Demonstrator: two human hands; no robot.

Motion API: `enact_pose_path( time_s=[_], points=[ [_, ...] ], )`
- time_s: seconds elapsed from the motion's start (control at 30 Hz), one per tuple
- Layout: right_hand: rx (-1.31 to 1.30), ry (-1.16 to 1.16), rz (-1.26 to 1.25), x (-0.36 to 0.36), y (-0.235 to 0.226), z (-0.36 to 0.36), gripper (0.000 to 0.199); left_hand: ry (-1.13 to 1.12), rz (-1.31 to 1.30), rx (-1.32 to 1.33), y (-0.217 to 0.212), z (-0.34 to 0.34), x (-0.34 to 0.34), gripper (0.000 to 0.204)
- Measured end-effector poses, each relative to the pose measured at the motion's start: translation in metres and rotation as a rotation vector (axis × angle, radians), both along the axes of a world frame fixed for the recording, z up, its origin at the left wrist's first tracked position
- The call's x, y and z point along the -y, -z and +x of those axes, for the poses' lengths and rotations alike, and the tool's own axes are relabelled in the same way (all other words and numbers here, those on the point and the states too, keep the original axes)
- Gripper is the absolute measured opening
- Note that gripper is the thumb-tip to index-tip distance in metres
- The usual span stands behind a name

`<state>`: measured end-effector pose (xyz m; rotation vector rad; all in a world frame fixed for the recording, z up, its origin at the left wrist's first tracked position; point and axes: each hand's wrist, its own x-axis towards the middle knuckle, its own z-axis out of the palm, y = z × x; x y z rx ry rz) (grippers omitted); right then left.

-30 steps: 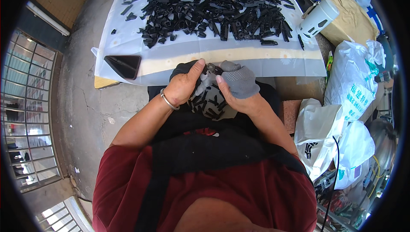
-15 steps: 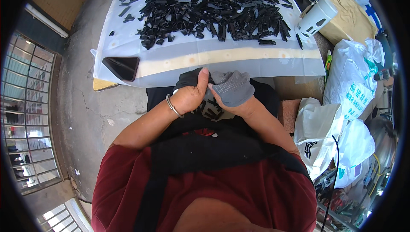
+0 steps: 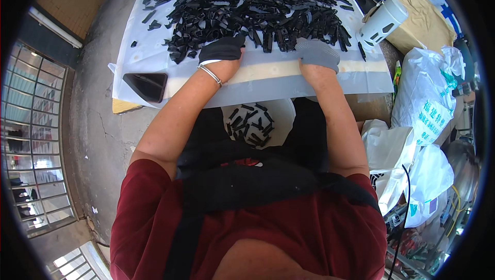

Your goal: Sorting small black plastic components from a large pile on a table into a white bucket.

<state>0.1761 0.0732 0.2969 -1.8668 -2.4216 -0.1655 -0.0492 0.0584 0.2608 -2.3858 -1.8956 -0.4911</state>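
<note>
over the pale tablecloth (image 3: 270, 84) beside grey floor (image 3: 103, 99), left hand (image 3: 221, 53) and right hand (image 3: 317, 57), pinching or spread unclear, near black pieces (image 3: 252, 14).

In front of me, slim black pieces (image 3: 258, 14) lie loose in a dense, overlapping heap on the worktop (image 3: 265, 71). Short black strips (image 3: 237, 122) lie scattered inside the pale container (image 3: 285, 121) between my thighs.

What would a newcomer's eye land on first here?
A heap of black pieces spreads across the far part of the table. At its near edge are the black-gloved left hand and gray-gloved right hand. Between the person's legs, a pale container holds small black pieces.
</note>
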Motion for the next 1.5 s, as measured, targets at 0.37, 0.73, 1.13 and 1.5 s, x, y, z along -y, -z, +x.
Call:
enact_pose_path(
  time_s=[0.37, 0.73, 1.13, 1.5],
  points=[
    [-0.508, -0.409, 0.073, 0.062, 0.023, -0.018, 0.026, 0.084, -0.030, 0.338, -0.010, -0.004, 0.038, 0.025],
    [-0.681, -0.758, -0.293, 0.093, 0.015, -0.027, 0.032, 0.469, -0.550, 0.969, -0.027, -0.008, 0.093, 0.039],
    [-0.715, -0.510, -0.053, 0.110, 0.004, -0.027, 0.025, 0.133, -0.374, 1.048, -0.019, 0.006, 0.106, 0.044],
    [-0.388, -0.576, 0.146, 0.115, 0.012, -0.030, 0.022, 0.251, -0.211, 0.833, -0.021, 0.016, 0.105, 0.038]
  ],
)
